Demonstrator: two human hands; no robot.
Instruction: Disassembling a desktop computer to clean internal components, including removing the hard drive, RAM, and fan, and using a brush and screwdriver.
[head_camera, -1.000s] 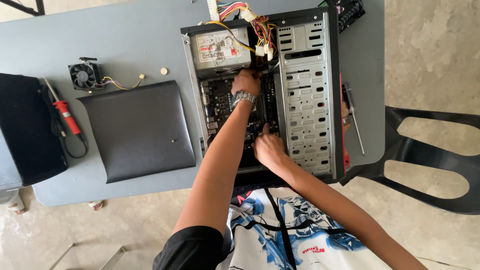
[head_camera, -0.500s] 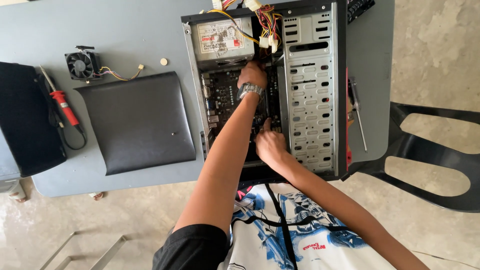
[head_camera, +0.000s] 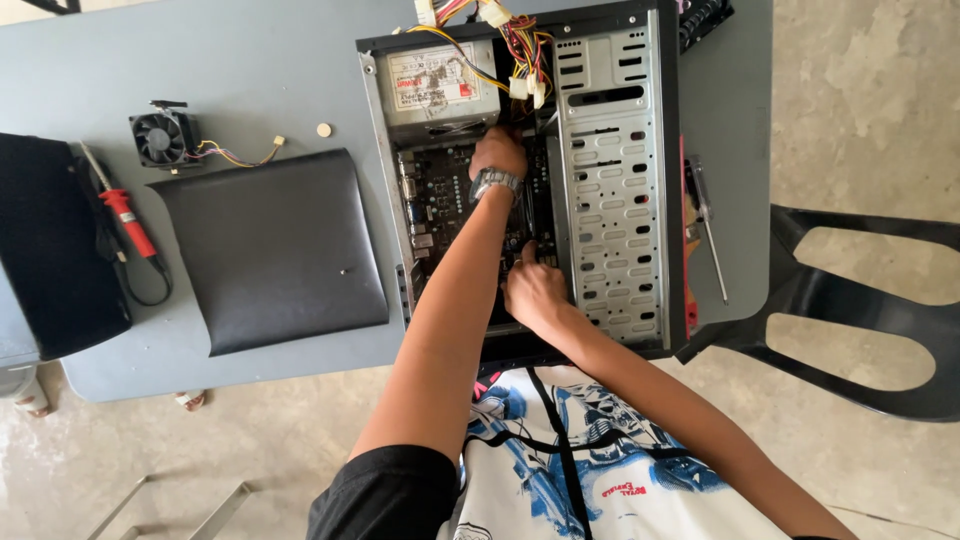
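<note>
Both hands are working inside an open desktop computer case (head_camera: 610, 150) lying on a grey table (head_camera: 250, 60). Left hand (head_camera: 498, 152), a wristwatch (head_camera: 495, 182) on its wrist, is reaching deep toward the motherboard (head_camera: 440, 200) just below the power supply (head_camera: 430, 85), fingers curled and hidden, grip impossible to tell. Right hand (head_camera: 533, 292) is pressing down nearer the case's front edge, fingers narrow. Left of the case are lying a black side panel (head_camera: 270, 250), a cooling fan (head_camera: 160, 137) and a red-handled soldering iron (head_camera: 125, 215); a screwdriver (head_camera: 710, 235) is resting to its right.
</note>
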